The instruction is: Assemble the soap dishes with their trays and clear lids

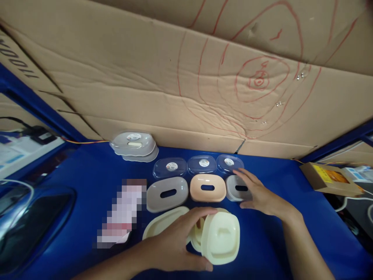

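My left hand [177, 245] is closed around the edge of a cream soap dish base [220, 237], tilted up with its underside toward me. Behind that base a cream slotted piece [197, 235] shows in part, and another cream dish [163, 221] lies left of it, partly covered by my hand. My right hand [260, 194] spans a grey slotted soap tray [236, 188], thumb at its near edge and fingers at its far edge. A peach slotted tray [208, 192] and a larger grey slotted tray [167, 194] lie to its left in a row.
Clear lids [169, 167] with round labels form a row behind the trays. A stacked grey soap box [134, 144] stands at the back left. A pixelated flat item [122, 212] lies on the blue table [87, 171]. Cardboard [140, 70] walls the back; an open carton [326, 179] sits right.
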Demonstrator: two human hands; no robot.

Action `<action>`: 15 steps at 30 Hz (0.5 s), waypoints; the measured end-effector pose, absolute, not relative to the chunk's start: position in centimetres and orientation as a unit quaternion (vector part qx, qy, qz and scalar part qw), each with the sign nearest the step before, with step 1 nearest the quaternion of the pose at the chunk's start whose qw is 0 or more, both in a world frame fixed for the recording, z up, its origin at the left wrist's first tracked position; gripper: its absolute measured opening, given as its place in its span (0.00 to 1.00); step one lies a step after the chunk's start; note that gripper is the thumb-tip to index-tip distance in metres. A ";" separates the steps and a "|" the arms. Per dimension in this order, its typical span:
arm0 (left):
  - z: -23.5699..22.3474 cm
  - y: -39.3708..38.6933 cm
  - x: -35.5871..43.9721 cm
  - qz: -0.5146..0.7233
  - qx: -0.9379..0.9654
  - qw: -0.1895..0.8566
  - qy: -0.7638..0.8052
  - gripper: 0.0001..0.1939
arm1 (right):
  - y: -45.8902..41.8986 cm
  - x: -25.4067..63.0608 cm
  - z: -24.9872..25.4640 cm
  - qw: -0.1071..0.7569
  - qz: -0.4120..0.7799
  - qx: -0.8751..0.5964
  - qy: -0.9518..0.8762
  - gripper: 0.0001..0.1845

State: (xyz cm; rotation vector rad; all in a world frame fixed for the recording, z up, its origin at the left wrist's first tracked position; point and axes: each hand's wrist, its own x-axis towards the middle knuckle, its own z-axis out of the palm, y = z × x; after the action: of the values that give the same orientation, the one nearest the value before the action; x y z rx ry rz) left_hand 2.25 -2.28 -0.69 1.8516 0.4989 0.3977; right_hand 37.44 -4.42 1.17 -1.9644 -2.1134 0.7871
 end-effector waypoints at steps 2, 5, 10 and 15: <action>-0.9 -2.3 2.2 0.173 0.800 0.532 0.214 0.49 | -5.4 36.9 1.9 0.128 0.258 -0.630 -0.722 0.48; -1.5 -2.3 2.5 0.188 0.832 0.474 0.217 0.48 | -7.1 34.8 2.9 0.169 0.283 -0.550 -0.768 0.46; -2.6 -2.1 3.0 0.228 0.861 0.398 0.218 0.50 | -8.4 29.5 2.9 0.116 0.315 -0.450 -0.827 0.61; -1.8 -2.0 2.9 0.185 0.903 0.322 0.218 0.49 | -8.9 28.2 3.2 0.136 0.290 -0.465 -0.825 0.53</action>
State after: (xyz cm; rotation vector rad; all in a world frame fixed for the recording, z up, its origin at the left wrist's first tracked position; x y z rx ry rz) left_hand 2.89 -2.00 -1.81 2.3700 0.5715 0.4867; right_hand 28.21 -8.92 3.18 -1.3467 -2.3902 0.8393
